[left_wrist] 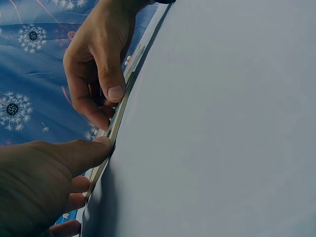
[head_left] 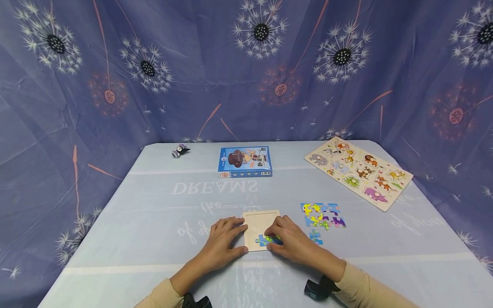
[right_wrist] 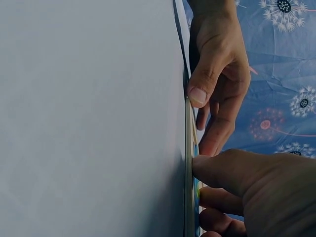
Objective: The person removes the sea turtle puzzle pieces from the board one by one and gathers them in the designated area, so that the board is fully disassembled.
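Observation:
A pale wooden puzzle tray (head_left: 252,222) lies flat on the table between both hands. Joined blue and green jigsaw pieces (head_left: 262,240) sit along its near side. My left hand (head_left: 225,239) rests at the tray's left edge, fingers extended, with the thumb by the near corner. Over the tray's right part, my right hand (head_left: 290,239) curls thumb and index finger about a jigsaw piece (head_left: 274,239), which they partly hide. In the right wrist view, the right thumb (right_wrist: 207,168) lies at the tray's rim, close to the coloured pieces (right_wrist: 196,197).
Right of the tray lie loose jigsaw pieces (head_left: 323,215), with another blue piece (head_left: 315,237) nearer. A blue box (head_left: 245,161) stands at the back. An animal peg board (head_left: 358,171) lies at the back right, a small dark figure (head_left: 180,150) at the back left.

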`<action>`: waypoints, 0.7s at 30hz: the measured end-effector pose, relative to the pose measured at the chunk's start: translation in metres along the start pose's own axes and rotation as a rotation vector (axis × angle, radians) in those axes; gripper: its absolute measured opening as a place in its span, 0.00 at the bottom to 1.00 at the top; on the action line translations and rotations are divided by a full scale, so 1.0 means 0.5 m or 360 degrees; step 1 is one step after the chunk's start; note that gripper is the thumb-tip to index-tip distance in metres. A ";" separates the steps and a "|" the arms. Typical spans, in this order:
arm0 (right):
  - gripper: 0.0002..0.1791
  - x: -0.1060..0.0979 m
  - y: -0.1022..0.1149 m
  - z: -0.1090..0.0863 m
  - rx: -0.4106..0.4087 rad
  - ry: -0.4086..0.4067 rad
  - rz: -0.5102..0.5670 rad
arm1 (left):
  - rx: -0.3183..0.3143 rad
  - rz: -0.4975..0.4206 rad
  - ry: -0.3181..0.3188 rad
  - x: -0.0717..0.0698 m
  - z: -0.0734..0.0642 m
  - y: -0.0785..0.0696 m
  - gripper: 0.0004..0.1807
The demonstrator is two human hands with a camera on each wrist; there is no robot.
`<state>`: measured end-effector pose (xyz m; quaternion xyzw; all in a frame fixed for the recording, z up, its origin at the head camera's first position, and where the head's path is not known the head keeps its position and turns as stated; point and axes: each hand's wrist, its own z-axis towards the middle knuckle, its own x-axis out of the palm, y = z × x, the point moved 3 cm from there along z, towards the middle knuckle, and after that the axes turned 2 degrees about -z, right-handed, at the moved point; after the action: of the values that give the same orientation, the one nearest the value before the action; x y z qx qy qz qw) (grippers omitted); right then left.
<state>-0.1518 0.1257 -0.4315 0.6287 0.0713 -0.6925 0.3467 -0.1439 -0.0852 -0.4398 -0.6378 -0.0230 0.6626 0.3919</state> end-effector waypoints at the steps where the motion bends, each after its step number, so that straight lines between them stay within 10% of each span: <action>1: 0.14 0.001 0.000 0.000 -0.0004 -0.0004 -0.0004 | 0.0000 0.0000 0.0000 0.000 0.000 0.000 0.30; 21: 0.16 0.002 0.005 -0.001 -0.0028 -0.0051 0.0039 | 0.0016 -0.0018 0.0000 -0.001 -0.002 0.001 0.30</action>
<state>-0.1499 0.1237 -0.4317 0.6152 0.0640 -0.6975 0.3618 -0.1433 -0.0862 -0.4398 -0.6356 -0.0232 0.6606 0.3988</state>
